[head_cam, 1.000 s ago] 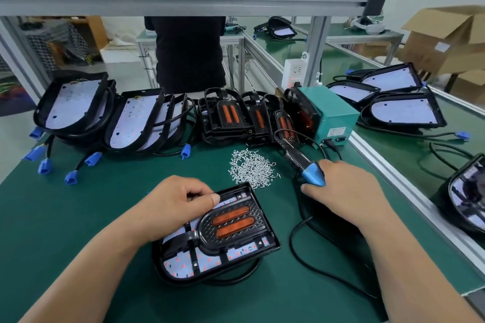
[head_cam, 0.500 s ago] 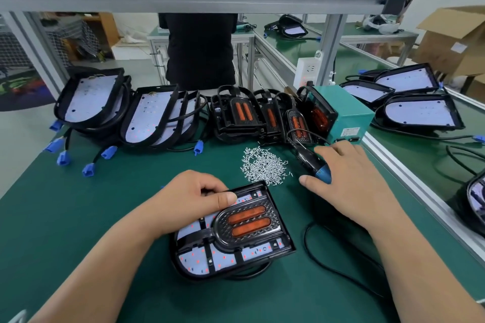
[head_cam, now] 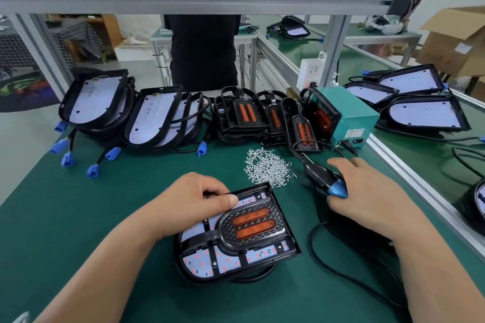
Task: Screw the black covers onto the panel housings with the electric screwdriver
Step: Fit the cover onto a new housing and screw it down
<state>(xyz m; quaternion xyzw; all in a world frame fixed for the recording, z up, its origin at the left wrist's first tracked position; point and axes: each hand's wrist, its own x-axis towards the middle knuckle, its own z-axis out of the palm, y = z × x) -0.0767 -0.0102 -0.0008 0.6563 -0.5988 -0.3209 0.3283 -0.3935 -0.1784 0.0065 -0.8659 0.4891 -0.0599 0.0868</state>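
Left hand [head_cam: 194, 204] curled over panel housing [head_cam: 290, 233] edge, thumb pressing beside black cover [head_cam: 249, 228], right hand [head_cam: 367, 196] wrapped round electric screwdriver [head_cam: 324, 181]

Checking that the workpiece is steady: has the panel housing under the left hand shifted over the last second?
No. The panel housing still lies with its far corner just short of the screw pile, held by the left hand.

Black cover [head_cam: 273, 210] with two orange strips flat on panel housing [head_cam: 202, 263], blue-tipped electric screwdriver [head_cam: 321, 177] alongside
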